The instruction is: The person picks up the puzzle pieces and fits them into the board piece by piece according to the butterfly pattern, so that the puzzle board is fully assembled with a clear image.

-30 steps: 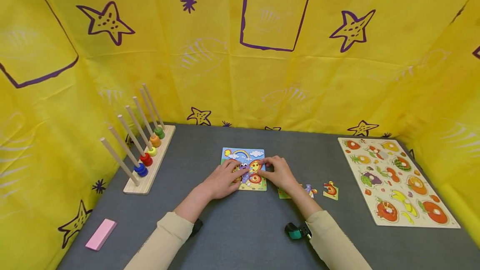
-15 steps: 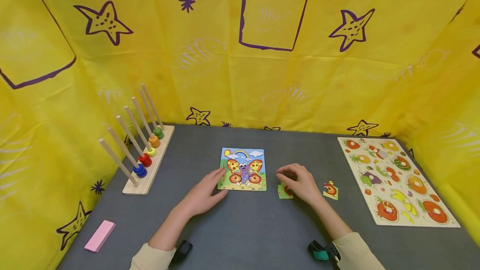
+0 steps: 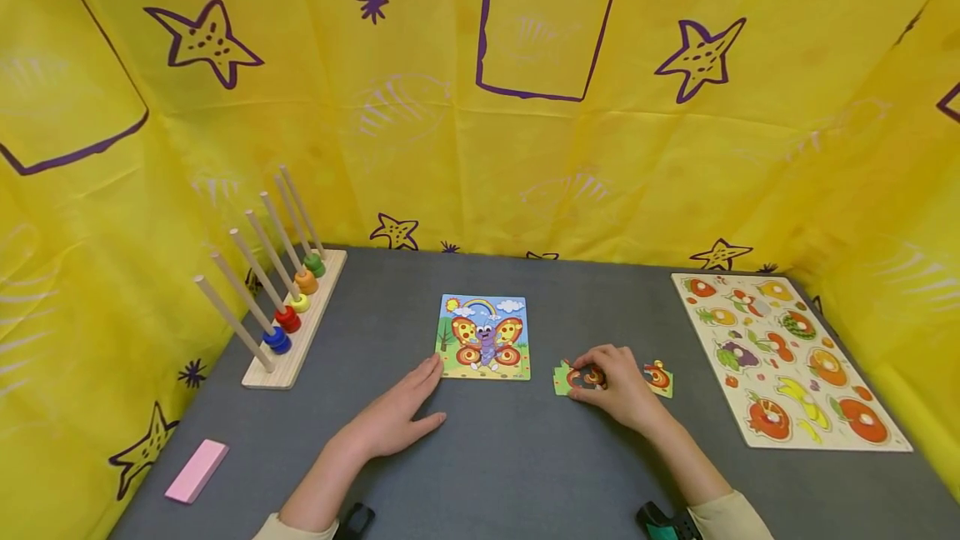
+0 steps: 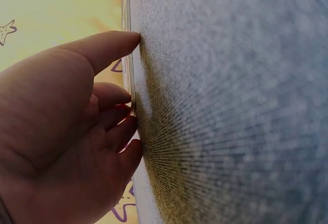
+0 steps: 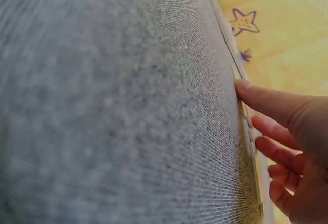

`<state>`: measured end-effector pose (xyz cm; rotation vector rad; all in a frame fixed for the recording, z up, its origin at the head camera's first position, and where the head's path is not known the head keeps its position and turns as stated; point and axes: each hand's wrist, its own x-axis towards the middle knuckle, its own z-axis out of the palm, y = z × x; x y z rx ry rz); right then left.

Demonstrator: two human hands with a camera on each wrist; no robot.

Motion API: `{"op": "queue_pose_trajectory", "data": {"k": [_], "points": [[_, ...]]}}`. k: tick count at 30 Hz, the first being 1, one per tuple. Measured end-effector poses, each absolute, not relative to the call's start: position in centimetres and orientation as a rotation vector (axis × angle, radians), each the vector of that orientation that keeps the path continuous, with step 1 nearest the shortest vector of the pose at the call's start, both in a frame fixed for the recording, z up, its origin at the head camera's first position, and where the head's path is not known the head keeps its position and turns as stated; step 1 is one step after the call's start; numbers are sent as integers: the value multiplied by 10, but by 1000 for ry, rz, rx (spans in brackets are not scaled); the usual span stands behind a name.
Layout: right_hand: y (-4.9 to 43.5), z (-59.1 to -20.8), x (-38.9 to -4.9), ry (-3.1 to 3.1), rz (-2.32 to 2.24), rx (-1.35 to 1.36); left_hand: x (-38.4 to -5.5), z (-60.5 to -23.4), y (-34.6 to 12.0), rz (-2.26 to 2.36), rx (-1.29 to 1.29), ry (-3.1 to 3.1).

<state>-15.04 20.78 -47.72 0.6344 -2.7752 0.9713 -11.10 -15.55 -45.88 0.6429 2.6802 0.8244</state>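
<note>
A square butterfly jigsaw puzzle [image 3: 485,338] lies flat on the table, its picture showing a rainbow and sun. At its lower left corner, my left hand [image 3: 393,415] rests on the tabletop, fingers straight and thumb spread; the left wrist view shows the fingertips down at the surface. To the right of the puzzle, my right hand [image 3: 621,387] has thumb and index finger at opposite edges of a puzzle piece [image 3: 588,378] with a red-orange wing pattern. A green-edged puzzle piece [image 3: 561,380] adjoins it on the left. Another puzzle piece [image 3: 660,378] lies just right of the hand, which partly hides it.
On the left stands a wooden peg stacker [image 3: 300,340] with coloured rings and tall pegs. A pink block [image 3: 197,472] lies near the front left. A wooden fruit peg board [image 3: 787,357] lies at the right. Yellow cloth [image 3: 525,173] encloses the back and sides of the grey table [image 3: 495,457].
Both hands have left the butterfly puzzle. My left hand has drawn back to its lower left corner. My right hand has moved right to the loose pieces and closed around one.
</note>
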Motion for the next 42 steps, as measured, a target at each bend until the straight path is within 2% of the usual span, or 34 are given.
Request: {"op": "queue_pose_trajectory", "data": {"k": [10, 22, 34, 42], "points": [[193, -463, -156, -2767, 1230, 516, -111, -460, -154, 776, 624, 2689], [100, -462, -177, -2704, 1621, 388, -111, -459, -156, 765, 675, 2655], [55, -476, -197, -2709, 1573, 561, -112, -456, -156, 754, 711, 2645], [48, -481, -199, -2725, 1264, 636, -111, -456, -156, 753, 688, 2666]]}}
